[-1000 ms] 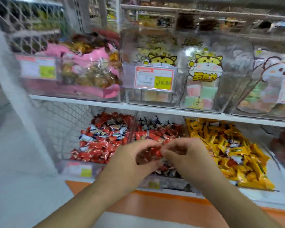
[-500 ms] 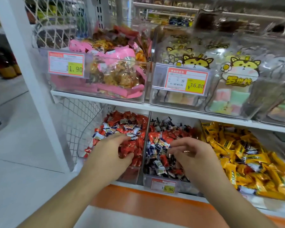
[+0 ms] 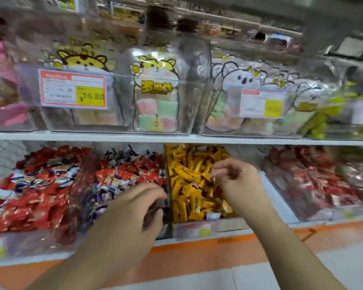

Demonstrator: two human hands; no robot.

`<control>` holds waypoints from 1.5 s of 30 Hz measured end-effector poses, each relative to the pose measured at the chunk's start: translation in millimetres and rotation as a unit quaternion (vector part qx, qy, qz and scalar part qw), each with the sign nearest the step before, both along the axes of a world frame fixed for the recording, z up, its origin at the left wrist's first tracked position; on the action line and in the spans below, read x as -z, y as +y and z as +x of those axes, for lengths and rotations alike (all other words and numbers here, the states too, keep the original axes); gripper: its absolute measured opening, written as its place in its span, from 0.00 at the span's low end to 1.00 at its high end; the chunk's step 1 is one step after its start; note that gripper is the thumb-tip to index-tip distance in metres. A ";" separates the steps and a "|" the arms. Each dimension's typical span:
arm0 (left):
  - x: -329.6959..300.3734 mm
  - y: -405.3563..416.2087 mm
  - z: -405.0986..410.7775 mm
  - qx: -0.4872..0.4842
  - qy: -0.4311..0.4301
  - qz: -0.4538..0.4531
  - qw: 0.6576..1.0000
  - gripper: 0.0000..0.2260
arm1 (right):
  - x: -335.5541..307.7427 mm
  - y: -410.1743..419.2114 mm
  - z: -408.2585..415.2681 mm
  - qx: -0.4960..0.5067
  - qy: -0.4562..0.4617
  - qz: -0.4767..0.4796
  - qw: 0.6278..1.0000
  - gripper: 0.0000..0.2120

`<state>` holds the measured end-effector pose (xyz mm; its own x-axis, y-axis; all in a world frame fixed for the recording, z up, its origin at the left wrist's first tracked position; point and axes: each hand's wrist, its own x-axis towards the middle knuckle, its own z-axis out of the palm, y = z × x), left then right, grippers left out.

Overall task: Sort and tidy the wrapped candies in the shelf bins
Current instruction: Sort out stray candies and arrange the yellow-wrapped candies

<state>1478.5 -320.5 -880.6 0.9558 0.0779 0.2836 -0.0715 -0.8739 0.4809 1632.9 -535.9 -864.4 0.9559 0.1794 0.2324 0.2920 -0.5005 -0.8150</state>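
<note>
Clear bins of wrapped candies line the lower shelf. Red wrapped candies [image 3: 36,197] fill the left bin, a red, blue and white mix [image 3: 126,174] the one beside it, yellow wrapped candies [image 3: 189,185] the middle one. My left hand [image 3: 134,218] reaches into the front of the mixed bin with fingers curled down among the candies; blur hides whether it holds any. My right hand [image 3: 237,181] hovers over the yellow bin, fingertips pinching a yellow candy [image 3: 208,175].
Dark red packets [image 3: 306,185] fill a bin at the right. The upper shelf [image 3: 176,139] carries clear bins of pastel marshmallow bags [image 3: 155,95] with price tags [image 3: 73,91]. An orange floor strip [image 3: 197,254] runs below the shelving.
The view has swung to the right. My right hand moved from the mixed bin over to the yellow bin. My left hand moved from the red bin into the mixed bin.
</note>
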 end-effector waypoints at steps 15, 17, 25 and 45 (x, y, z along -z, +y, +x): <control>30.3 -83.0 117.9 0.106 0.035 0.181 0.977 0.20 | 48.8 -48.6 40.5 -0.043 -0.112 -0.266 0.957 0.08; 33.1 -82.6 118.0 0.098 0.038 0.193 0.976 0.19 | 52.6 -46.7 44.5 -0.034 -0.116 -0.262 0.957 0.08; 31.6 -80.6 115.9 0.093 0.041 0.170 0.980 0.16 | 56.9 -32.0 41.8 0.014 -0.110 -0.320 0.941 0.05; 31.3 -81.3 114.6 0.088 0.039 0.160 0.982 0.17 | 57.9 -33.3 44.1 0.021 -0.061 -0.234 0.970 0.06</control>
